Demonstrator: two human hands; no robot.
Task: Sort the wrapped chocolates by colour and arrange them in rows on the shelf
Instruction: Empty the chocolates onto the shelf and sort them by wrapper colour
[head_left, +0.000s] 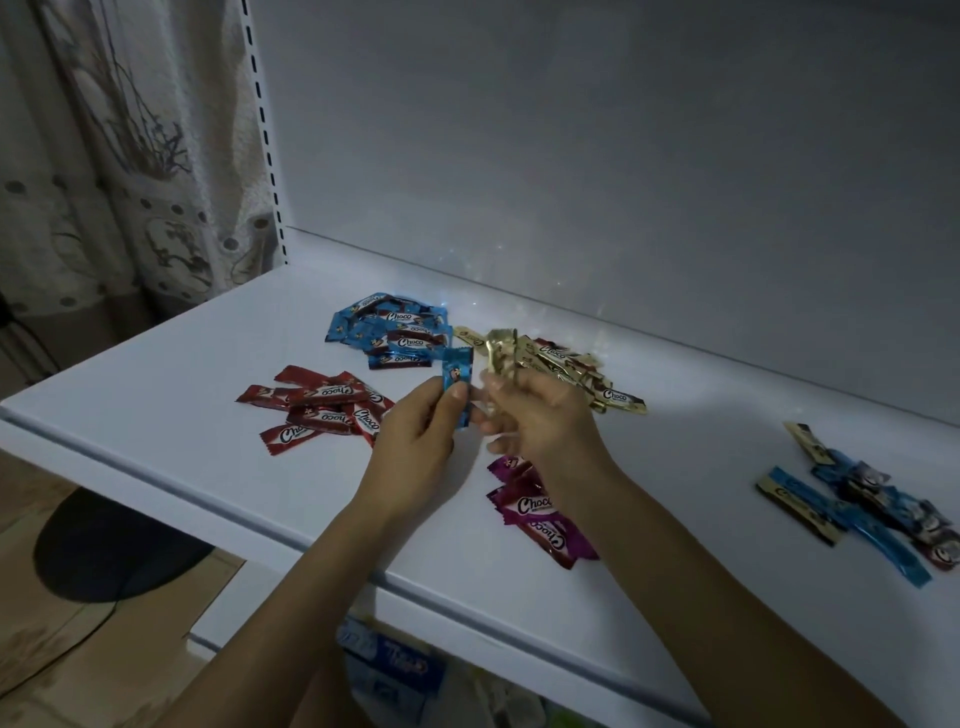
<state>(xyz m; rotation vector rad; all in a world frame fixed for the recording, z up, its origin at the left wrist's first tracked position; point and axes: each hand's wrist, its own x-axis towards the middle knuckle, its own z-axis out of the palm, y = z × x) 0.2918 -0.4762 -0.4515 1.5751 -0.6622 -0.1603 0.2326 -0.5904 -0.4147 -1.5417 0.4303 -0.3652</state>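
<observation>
Sorting is where I'm at, the rows aren't started yet. My left grip is pinched on one blue chocolate, held upright just above the shelf. My right grip is curled round some gold chocolates, can't tell how many. On the shelf there's a blue pile at the far side, a red pile to the left, a gold pile just beyond my right hand, and a purple pile near me, partly hidden under my right wrist. Well off to the right sits a mixed heap of blue and gold, not sorted. Next move, I reckon: the blue one goes a short hop far-left onto its pile and the golds drop straight ahead, let go gently so the slick wrappers don't skate. Main snag is that every pile is loose and overlapping, and blue and gold nearly touch, so rows will need them spread out. A patterned curtain hangs left of the shelf, nowhere near my reach.
</observation>
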